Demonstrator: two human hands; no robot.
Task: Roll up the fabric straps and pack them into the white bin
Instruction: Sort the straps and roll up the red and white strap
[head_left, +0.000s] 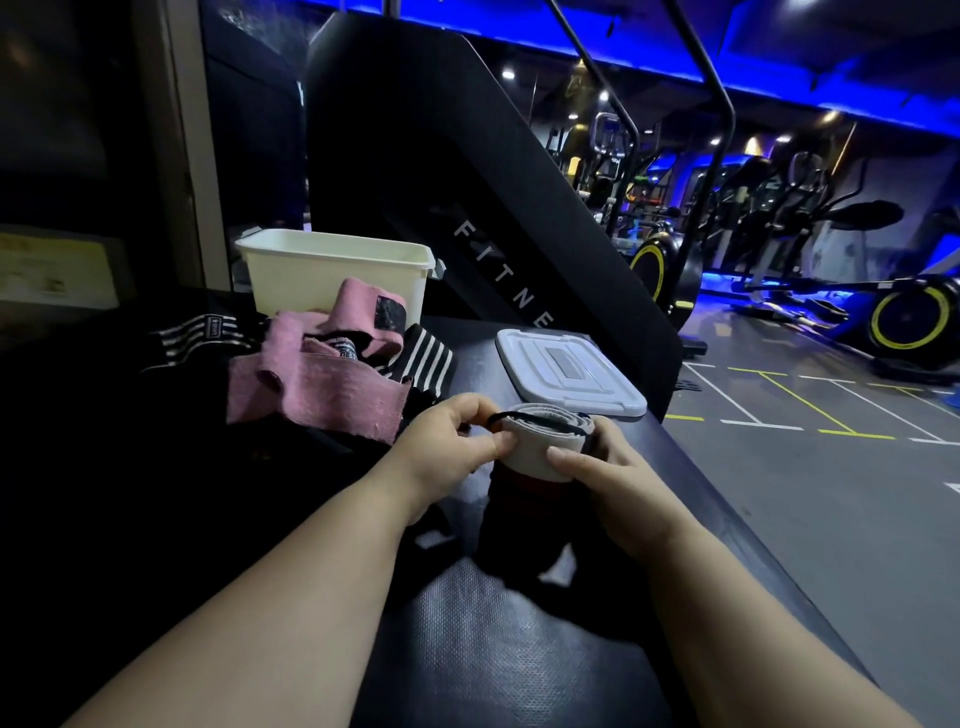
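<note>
Left hand (447, 441) pinched the upper edge of a rolled white strap (535, 447). Right hand (613, 483) curled round its side, above a black textured surface (493, 649). A dark tail hung toward six o'clock. From the roll, pink straps (322, 384) and striped straps (431, 358) lay heaped at ten o'clock, the white bin (332, 270) stood at eleven, and its lid (569, 371) lay flat at one.

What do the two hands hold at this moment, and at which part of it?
Both hold one partly rolled strap. The left hand pinches the roll's left end, the right hand wraps its right side. The unrolled tail hangs below.
</note>
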